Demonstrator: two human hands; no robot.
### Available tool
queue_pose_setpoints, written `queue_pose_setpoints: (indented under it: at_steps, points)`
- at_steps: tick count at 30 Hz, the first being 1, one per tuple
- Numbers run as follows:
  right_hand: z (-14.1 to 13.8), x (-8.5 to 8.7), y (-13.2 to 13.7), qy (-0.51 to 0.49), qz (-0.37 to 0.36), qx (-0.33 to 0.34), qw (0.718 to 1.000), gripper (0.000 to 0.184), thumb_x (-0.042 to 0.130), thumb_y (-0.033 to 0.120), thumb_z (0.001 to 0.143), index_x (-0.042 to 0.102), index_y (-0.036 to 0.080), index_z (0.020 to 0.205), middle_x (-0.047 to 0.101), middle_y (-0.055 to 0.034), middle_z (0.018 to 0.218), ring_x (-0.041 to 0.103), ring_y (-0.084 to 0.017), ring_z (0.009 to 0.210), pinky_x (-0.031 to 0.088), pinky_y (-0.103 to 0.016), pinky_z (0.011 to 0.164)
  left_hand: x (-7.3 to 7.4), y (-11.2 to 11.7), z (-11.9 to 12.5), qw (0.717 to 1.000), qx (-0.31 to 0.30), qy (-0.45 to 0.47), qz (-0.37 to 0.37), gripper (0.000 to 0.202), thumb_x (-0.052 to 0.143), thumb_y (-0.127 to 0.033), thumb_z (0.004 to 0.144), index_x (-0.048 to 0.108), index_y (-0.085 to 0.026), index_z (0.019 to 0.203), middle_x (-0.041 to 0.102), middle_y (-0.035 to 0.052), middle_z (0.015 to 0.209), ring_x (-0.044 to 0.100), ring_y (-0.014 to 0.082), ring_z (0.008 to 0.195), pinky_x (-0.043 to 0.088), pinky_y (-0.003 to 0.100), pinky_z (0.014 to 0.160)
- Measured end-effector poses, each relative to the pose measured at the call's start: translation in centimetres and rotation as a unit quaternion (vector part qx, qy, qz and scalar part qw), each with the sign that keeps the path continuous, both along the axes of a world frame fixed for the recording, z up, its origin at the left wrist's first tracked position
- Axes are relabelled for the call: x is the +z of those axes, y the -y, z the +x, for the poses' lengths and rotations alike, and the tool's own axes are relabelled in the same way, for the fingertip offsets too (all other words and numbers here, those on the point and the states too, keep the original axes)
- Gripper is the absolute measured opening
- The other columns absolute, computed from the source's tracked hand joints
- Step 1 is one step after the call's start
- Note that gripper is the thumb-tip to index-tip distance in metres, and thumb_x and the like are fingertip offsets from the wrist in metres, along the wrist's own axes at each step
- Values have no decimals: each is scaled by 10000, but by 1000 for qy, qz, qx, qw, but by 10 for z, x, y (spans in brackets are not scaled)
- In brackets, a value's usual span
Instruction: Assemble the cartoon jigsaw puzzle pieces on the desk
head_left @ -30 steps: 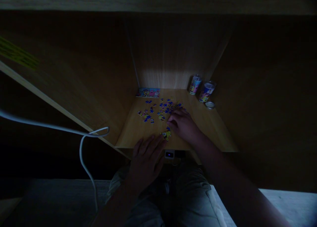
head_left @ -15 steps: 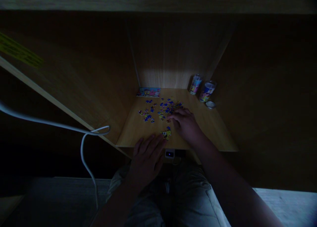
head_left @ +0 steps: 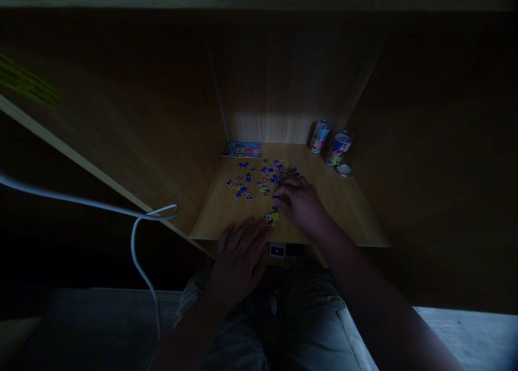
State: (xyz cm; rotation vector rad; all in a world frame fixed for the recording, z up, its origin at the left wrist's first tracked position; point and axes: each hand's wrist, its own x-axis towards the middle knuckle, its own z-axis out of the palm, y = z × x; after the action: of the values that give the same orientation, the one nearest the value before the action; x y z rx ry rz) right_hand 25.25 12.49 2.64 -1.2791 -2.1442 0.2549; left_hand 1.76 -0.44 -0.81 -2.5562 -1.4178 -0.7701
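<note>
On the wooden shelf (head_left: 335, 211), the left hand (head_left: 238, 260) lies with fingers apart at the front edge; the right hand (head_left: 300, 202) curls inward, whether clamped on anything I cannot tell. Loose puzzle pieces (head_left: 275, 174) spread beyond; a small yellow cluster (head_left: 272, 218) sits between the hands. Piece-handling seems the step in hand, calling next for light fingertip control.

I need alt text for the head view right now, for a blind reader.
A person's right hand reaches among loose jigsaw pieces on a dim wooden surface, the left hand spread beside a small yellow cluster. Two cartoon-printed cans stand at the back right.
</note>
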Motion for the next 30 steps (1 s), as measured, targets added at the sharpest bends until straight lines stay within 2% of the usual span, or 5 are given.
queue_pose_setpoints:
  at_steps: [6, 10, 13, 16, 30]
  points:
    - [2, -4, -5, -41, -11, 36, 998, 124, 852, 178, 962, 765, 261, 989, 788, -62, 1126, 693, -292, 1141, 490, -490, 1077, 0, 1, 0, 1000, -3, 5, -1, 534, 648, -327, 1090, 606, -285, 1621, 635, 47, 1662, 553, 320, 1543, 219, 546, 1363]
    - [0, -6, -4, -74, -37, 64, 994, 154, 824, 122, 965, 747, 253, 943, 812, -35, 1006, 734, -246, 1015, 535, -411, 972, 0, 1, 0, 1000, -5, 0, -2, 517, 621, -313, 1098, 610, -278, 1614, 630, 42, 1668, 553, 319, 1540, 210, 548, 1365]
    - [-3, -5, 0, -105, -63, 94, 988, 122, 766, 147, 1022, 760, 259, 973, 829, -2, 972, 756, -189, 901, 559, -337, 876, 1, 1, 0, 1000, -6, 1, -1, 507, 619, -307, 1101, 614, -273, 1606, 624, 42, 1674, 548, 316, 1543, 207, 545, 1367]
    - [-5, -4, 4, -126, -80, 119, 982, 105, 736, 183, 1051, 773, 266, 1000, 837, 12, 986, 767, -165, 884, 567, -300, 838, 1, 1, 0, 1000, -5, -2, 1, 525, 645, -302, 1089, 609, -277, 1612, 621, 45, 1676, 548, 315, 1544, 223, 547, 1366]
    - [-4, 0, 6, -110, -67, 144, 981, 105, 742, 213, 1049, 794, 266, 975, 840, 4, 956, 764, -185, 922, 554, -349, 907, 2, 1, 0, 1000, -5, -9, 0, 590, 649, -275, 1075, 565, -301, 1658, 635, 52, 1663, 551, 313, 1548, 227, 544, 1372]
